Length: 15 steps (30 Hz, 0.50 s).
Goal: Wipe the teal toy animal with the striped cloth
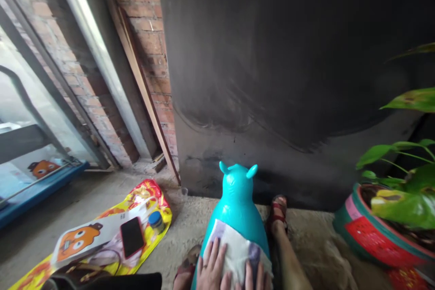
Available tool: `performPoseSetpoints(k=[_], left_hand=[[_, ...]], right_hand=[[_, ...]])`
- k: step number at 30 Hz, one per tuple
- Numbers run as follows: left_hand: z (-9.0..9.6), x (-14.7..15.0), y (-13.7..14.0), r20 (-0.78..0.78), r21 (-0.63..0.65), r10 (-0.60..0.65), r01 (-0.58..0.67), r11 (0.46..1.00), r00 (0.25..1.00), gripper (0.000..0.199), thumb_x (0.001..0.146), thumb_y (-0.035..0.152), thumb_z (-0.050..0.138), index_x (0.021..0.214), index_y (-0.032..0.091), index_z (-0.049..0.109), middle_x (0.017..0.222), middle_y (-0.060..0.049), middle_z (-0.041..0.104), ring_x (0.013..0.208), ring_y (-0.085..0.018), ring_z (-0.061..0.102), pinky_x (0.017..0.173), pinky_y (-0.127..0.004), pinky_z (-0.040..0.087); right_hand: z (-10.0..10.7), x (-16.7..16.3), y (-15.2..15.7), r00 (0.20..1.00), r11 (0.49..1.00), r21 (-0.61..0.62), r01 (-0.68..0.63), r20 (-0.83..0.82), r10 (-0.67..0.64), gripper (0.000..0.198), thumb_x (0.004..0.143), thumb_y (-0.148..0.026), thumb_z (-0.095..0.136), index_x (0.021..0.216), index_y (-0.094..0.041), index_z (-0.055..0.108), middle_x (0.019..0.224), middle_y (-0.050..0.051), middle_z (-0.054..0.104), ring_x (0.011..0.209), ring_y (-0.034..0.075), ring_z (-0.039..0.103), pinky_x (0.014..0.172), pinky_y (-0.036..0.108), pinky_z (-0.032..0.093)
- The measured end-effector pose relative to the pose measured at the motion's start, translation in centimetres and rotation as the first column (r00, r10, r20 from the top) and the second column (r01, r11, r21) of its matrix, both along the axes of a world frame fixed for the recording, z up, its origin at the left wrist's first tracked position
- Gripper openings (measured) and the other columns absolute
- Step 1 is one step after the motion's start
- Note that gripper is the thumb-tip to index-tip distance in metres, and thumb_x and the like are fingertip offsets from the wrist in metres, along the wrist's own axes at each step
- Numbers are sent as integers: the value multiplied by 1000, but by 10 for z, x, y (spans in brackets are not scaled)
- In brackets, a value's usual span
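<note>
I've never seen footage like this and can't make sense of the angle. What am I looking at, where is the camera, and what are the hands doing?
The single picture comes from a camera worn on a person's head, looking forward and down, so you see their own body from above. The left hand and the right hand both lie flat on a pale cloth spread over a turquoise inflatable animal toy; neither hand grips anything. A sandalled foot stands beside the toy on the concrete floor. To the left lies a yellow printed mat with a phone and a small blue-lidded jar on it. On the right is a potted plant. Ahead stands a dark wall.
</note>
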<state>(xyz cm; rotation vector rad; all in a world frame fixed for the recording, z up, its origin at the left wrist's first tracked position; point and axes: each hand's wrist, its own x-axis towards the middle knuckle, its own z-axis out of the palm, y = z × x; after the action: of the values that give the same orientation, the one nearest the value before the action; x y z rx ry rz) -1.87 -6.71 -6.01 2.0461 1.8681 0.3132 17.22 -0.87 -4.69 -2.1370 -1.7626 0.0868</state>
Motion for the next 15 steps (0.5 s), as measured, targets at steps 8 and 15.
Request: performPoseSetpoints(k=[8, 15], left_hand=[[37, 10, 52, 118, -142, 77, -60, 988, 990, 55, 92, 36, 31, 145, 31, 18, 156, 2, 6, 145, -20, 4, 114, -53, 20], [28, 7, 26, 138, -84, 59, -47, 995, 989, 53, 92, 35, 34, 144, 33, 21, 156, 2, 12, 144, -22, 9, 115, -52, 19]], right_hand=[[-14, -41, 1, 996, 999, -47, -13, 83, 16, 54, 92, -45, 29, 142, -28, 31, 151, 12, 27, 135, 39, 29, 98, 56, 41], [-36, -44, -42, 964, 999, -15, 42, 264, -36, 52, 90, -42, 38, 138, -20, 40, 145, 17, 37, 129, 41, 39, 91, 55, 46]])
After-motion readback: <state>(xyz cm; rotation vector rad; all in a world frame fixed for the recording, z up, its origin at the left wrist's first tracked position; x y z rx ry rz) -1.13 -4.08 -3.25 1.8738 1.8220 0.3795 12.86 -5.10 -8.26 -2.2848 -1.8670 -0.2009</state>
